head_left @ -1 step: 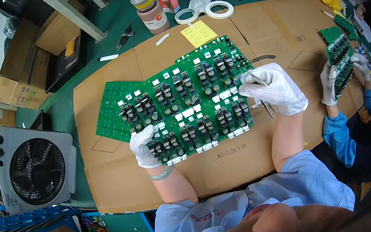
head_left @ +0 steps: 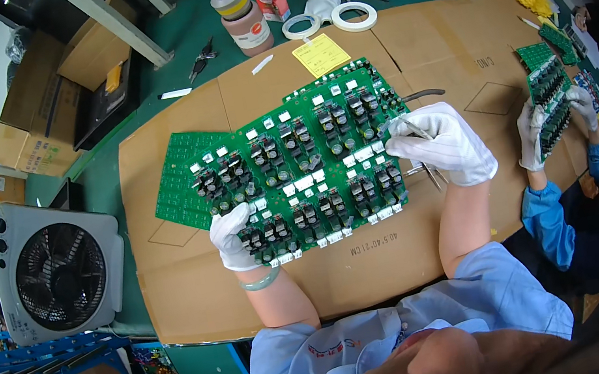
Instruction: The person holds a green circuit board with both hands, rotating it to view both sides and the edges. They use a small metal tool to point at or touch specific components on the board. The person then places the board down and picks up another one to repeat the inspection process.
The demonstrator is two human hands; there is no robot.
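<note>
A green circuit board (head_left: 314,176), crowded with black relays, small cylinders and white connectors, is held up and tilted between my two gloved hands. My left hand (head_left: 233,236) is closed on its lower left corner, thumb on the face. Gripping the right edge is my right hand (head_left: 444,144), which also has metal tweezers (head_left: 418,129) tucked among its fingers; thin metal ends show below the hand. Behind the held board, a bare-looking green board (head_left: 182,177) lies on the cardboard, partly covered. Another populated board edge (head_left: 329,84) shows behind the top.
Cardboard (head_left: 480,211) covers the green table. Along the far side are a yellow slip (head_left: 321,54), tape rolls (head_left: 354,16), a pink bottle (head_left: 250,31) and cutters (head_left: 202,61). A box fan (head_left: 61,265) stands left. At right, a co-worker's gloved hands (head_left: 533,134) hold another board.
</note>
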